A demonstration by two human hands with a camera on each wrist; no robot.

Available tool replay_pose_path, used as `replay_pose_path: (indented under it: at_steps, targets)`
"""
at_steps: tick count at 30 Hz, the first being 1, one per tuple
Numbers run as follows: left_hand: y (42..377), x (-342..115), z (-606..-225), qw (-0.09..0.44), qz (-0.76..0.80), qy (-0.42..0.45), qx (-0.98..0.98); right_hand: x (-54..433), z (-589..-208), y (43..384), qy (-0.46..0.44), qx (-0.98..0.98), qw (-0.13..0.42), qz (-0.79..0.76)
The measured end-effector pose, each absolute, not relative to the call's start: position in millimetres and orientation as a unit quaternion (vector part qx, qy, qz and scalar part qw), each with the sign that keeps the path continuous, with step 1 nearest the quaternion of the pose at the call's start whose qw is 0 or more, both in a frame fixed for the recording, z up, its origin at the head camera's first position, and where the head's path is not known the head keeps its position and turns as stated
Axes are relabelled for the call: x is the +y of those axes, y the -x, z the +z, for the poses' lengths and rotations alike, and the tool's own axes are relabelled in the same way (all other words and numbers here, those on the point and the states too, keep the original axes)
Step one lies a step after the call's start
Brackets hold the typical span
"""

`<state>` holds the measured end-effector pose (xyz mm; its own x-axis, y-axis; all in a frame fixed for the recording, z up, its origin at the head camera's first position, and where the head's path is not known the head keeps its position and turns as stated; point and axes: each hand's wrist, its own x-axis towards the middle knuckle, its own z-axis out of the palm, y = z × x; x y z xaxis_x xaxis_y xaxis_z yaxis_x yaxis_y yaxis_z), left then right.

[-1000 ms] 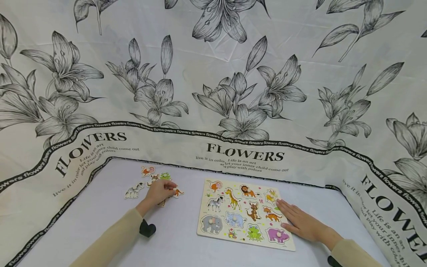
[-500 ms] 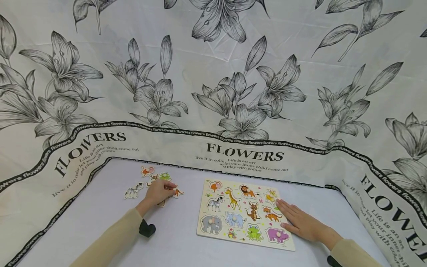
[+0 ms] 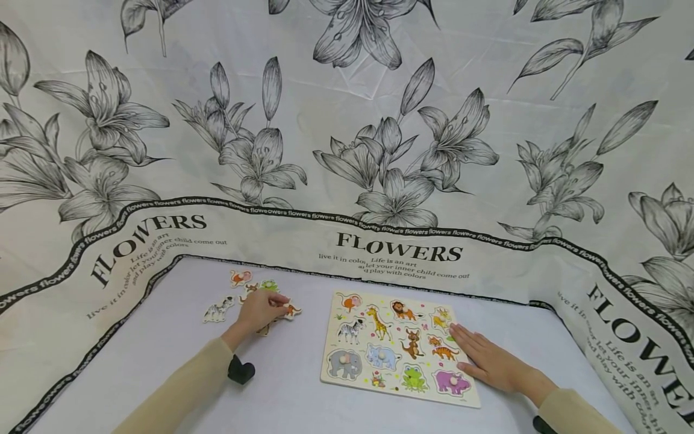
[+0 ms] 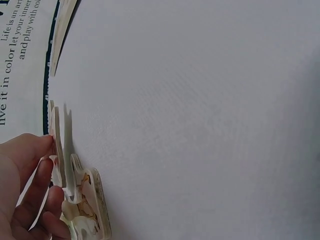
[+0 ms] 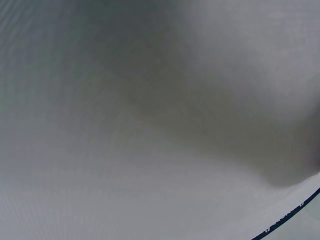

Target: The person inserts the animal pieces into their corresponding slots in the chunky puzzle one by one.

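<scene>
My left hand (image 3: 262, 312) pinches an orange animal puzzle piece (image 3: 293, 310) between thumb and fingertips. In the left wrist view that puzzle piece (image 4: 57, 145) stands edge-on at the left hand (image 4: 25, 185). Beneath the fingers lies another puzzle piece (image 4: 95, 205), partly hidden. A zebra piece (image 3: 218, 310), a monkey-like piece (image 3: 241, 277), a frog piece (image 3: 268, 286) and a brown animal piece (image 3: 250, 290) lie around this hand. The right hand (image 3: 490, 360) rests flat with extended fingers on the right edge of the wooden animal puzzle board (image 3: 360, 377).
Several knobbed pieces, such as a grey elephant (image 3: 344, 365) and a purple hippo (image 3: 452, 383), sit on the board. A white cloth (image 3: 282, 392) covers the table. Behind it rises a flower-printed curtain (image 3: 287, 241). The right wrist view shows only shaded cloth and a dark border (image 5: 287, 217).
The orange piece in my left fingers has shifted slightly to the right and looks more tilted. My right hand has stayed on the board.
</scene>
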<state>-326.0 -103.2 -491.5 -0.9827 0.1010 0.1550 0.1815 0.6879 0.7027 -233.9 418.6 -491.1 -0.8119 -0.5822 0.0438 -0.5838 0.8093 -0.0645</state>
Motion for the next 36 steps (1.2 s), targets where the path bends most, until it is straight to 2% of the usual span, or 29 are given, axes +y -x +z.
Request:
replay_pose_path:
  at_steps: [15,22,36]
  targets:
    - [322.0,-82.1,-486.4,0.080,-0.394,0.084,-0.912,420.1,-494.4,235.6,-0.310,-0.949,0.026,0.045]
    - [318.4,-65.9,-483.8,0.067,-0.410,0.083,-0.906,420.5,-493.3,235.1,-0.309,-0.950,0.030,0.041]
    - [307.2,-30.4,-473.2,0.048,-0.433,0.120,-0.892,419.2,-491.5,234.4,-0.299,-0.953,0.002,0.052]
